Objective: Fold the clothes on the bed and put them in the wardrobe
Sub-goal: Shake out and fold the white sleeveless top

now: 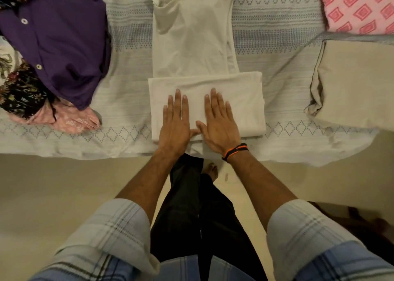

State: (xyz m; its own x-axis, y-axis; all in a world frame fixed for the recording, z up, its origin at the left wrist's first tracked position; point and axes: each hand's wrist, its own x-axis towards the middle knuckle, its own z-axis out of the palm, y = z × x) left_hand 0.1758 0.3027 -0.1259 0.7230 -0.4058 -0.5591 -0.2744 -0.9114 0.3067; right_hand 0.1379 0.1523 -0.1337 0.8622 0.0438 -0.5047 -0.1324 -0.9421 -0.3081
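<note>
Both my hands lie flat, fingers straight, side by side on the cream top (191, 46); left hand (175, 123) and right hand (217, 125) press the folded lower part, thumbs touching at the near edge, gripping nothing; a black and orange band (235, 150) sits on my right wrist. The top lies in the middle of the bed (128, 67), its hem end folded over into a wide band nearest me, neck and armholes pointing away, a white label showing at the collar. To the left, a heap of unfolded clothes: a purple buttoned shirt (59, 46) over a dark floral piece (21, 93) and a pink garment (70, 120). To the right, a folded beige cloth (354, 84) near the bed's edge; beyond it, a pink patterned fabric (358, 5). I stand at the bedside, sleeves rolled; the wardrobe is out of view.
</note>
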